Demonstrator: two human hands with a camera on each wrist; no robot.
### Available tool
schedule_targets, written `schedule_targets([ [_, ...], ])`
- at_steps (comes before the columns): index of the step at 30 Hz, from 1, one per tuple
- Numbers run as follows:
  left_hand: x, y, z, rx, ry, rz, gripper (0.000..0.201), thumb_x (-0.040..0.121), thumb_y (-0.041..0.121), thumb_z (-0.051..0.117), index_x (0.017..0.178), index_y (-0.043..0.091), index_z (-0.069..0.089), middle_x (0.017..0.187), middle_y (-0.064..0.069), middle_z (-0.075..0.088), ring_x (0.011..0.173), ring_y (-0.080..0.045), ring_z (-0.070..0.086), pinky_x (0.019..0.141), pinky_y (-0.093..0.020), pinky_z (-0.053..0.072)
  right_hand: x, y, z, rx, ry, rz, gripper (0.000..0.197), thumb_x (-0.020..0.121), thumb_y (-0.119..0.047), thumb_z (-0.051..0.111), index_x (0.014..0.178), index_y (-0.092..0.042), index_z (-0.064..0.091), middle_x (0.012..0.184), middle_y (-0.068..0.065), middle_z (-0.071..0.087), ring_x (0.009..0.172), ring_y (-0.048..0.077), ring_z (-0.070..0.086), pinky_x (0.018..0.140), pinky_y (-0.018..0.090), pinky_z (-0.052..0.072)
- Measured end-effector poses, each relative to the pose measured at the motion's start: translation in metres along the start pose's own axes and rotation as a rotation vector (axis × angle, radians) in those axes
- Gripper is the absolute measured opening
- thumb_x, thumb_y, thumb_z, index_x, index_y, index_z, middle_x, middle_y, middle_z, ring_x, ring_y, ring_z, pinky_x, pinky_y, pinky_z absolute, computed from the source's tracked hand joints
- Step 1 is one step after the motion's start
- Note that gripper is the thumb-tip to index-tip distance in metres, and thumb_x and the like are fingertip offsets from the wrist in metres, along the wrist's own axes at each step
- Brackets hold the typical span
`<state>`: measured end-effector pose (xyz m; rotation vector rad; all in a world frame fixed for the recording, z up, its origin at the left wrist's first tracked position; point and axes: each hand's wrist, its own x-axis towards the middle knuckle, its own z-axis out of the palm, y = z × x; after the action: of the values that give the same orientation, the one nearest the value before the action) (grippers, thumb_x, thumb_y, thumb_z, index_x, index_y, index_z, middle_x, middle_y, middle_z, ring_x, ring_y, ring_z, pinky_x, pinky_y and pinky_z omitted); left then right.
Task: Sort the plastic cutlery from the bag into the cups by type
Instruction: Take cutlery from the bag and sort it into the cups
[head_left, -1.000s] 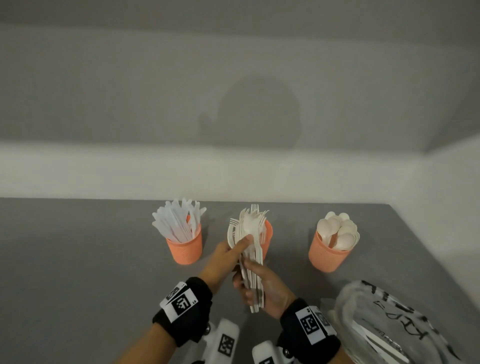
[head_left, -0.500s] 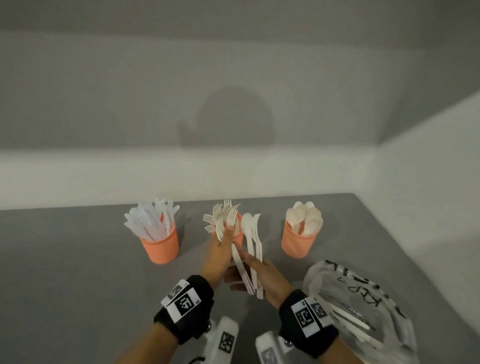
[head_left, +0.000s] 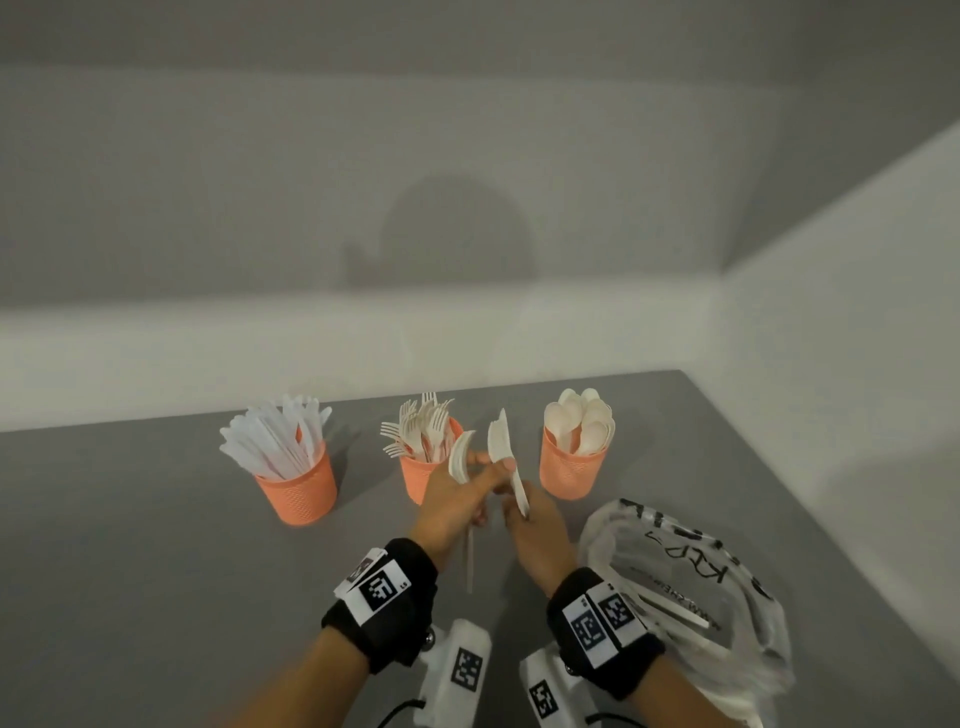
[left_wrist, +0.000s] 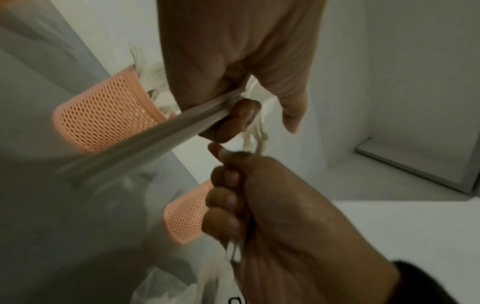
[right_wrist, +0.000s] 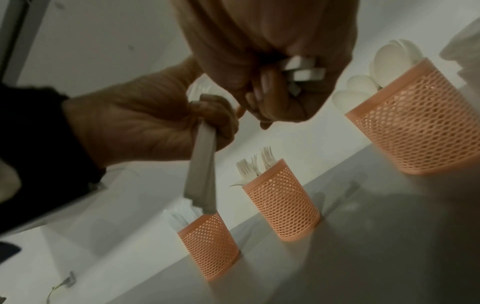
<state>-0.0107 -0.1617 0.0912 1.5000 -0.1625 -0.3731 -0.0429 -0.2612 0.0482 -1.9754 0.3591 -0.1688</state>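
Note:
Three orange mesh cups stand in a row: knives cup (head_left: 304, 486), forks cup (head_left: 415, 475) and spoons cup (head_left: 571, 467). Both hands are raised just in front of the forks cup. My left hand (head_left: 480, 470) grips a few white cutlery pieces (head_left: 460, 457) with curved tops, handles (right_wrist: 202, 174) pointing down. My right hand (head_left: 519, 501) grips its own small bunch (head_left: 501, 447), whose handle ends (right_wrist: 303, 71) show in the right wrist view. What type these pieces are is hard to tell. The clear plastic bag (head_left: 701, 577) with more cutlery lies to the right.
The grey table (head_left: 130, 545) ends at a white wall behind the cups and another wall on the right. The bag fills the near right corner. Bare table surface lies to the left of the knives cup.
The single bunch held by both hands has been split: each hand now holds its own part. My left hand has drawn back from the forks cup rim.

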Motion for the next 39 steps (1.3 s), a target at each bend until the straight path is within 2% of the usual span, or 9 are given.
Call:
schedule_targets([
  [2,-0.001,-0.002,0.011,0.002,0.019,-0.002,0.012,0.083,0.017,0.067,0.081,0.008,0.06,0.051,0.005,0.058,0.037,-0.004,0.044,0.04,-0.018,0.034,-0.001,-0.003,0.0,-0.047,0.005,-0.069,0.031,0.094,-0.006,0.042,0.072,-0.026,0.048,0.063,-0.012,0.053,0.058,0.0,0.051,0.059,0.015,0.04],
  [6,0.002,-0.003,0.022,-0.018,0.078,-0.072,0.013,0.087,0.012,0.059,0.074,0.01,0.057,0.05,0.003,0.05,0.035,-0.004,0.039,0.039,-0.018,0.032,-0.009,-0.006,-0.014,0.076,-0.028,-0.084,0.021,0.091,-0.005,0.046,0.082,-0.024,0.046,0.068,-0.01,0.052,0.061,0.0,0.05,0.055,0.01,0.04],
  [9,0.003,-0.004,0.024,-0.048,0.066,-0.106,0.019,0.087,0.012,0.054,0.068,0.01,0.053,0.053,-0.002,0.043,0.043,-0.009,0.037,0.042,-0.02,0.031,-0.014,-0.007,-0.021,0.243,-0.077,-0.039,0.013,0.092,-0.025,0.044,0.079,-0.026,0.045,0.069,-0.008,0.047,0.059,0.002,0.043,0.055,0.014,0.034],
  [13,0.003,-0.001,0.031,-0.146,0.034,-0.108,0.024,0.086,0.008,0.047,0.064,0.009,0.053,0.054,-0.004,0.051,0.049,-0.013,0.037,0.046,-0.022,0.03,-0.009,-0.002,-0.022,0.306,-0.001,0.031,0.045,0.093,-0.05,0.028,0.074,-0.021,0.055,0.06,-0.009,0.053,0.047,0.0,0.041,0.05,0.018,0.032],
  [20,0.014,-0.002,0.042,-0.191,0.051,-0.136,0.025,0.094,0.022,0.049,0.078,0.006,0.058,0.057,-0.002,0.057,0.056,-0.015,0.055,0.057,-0.025,0.046,0.002,0.011,-0.013,0.314,0.091,0.064,0.058,0.075,-0.072,0.025,0.086,-0.03,0.063,0.08,-0.006,0.065,0.077,0.011,0.06,0.073,0.031,0.045],
  [26,0.022,-0.001,0.039,-0.248,0.042,-0.147,0.038,0.097,0.029,0.044,0.066,0.01,0.054,0.053,0.001,0.061,0.066,-0.018,0.064,0.074,-0.031,0.051,0.015,0.009,-0.028,0.275,0.068,0.093,0.028,0.099,-0.024,0.035,0.081,-0.016,0.054,0.08,0.019,0.059,0.081,0.039,0.058,0.082,0.05,0.049],
  [31,0.04,-0.004,0.018,-0.31,0.123,-0.059,0.023,0.097,0.009,0.044,0.075,0.014,0.049,0.046,0.003,0.049,0.043,-0.011,0.053,0.062,-0.032,0.047,0.031,0.01,-0.055,0.366,0.057,0.047,0.019,0.097,-0.005,0.039,0.109,-0.015,0.049,0.072,0.004,0.059,0.07,0.014,0.058,0.073,0.016,0.051],
  [35,0.063,0.0,-0.007,-0.129,0.212,0.099,0.024,0.096,0.004,0.042,0.073,0.011,0.043,0.052,-0.005,0.041,0.041,-0.013,0.045,0.049,-0.028,0.041,0.06,0.006,-0.079,0.241,0.12,0.026,0.019,0.092,0.003,0.04,0.085,-0.015,0.045,0.075,-0.002,0.062,0.079,0.021,0.061,0.084,0.024,0.05],
  [39,0.084,0.028,-0.028,-0.049,0.34,0.274,0.025,0.097,0.026,0.045,0.074,0.018,0.045,0.044,0.008,0.047,0.042,-0.008,0.048,0.047,-0.02,0.045,0.089,0.0,-0.1,0.186,0.212,-0.042,0.026,0.089,0.003,0.044,0.084,-0.022,0.049,0.087,0.001,0.066,0.093,0.029,0.063,0.087,0.041,0.05],
])
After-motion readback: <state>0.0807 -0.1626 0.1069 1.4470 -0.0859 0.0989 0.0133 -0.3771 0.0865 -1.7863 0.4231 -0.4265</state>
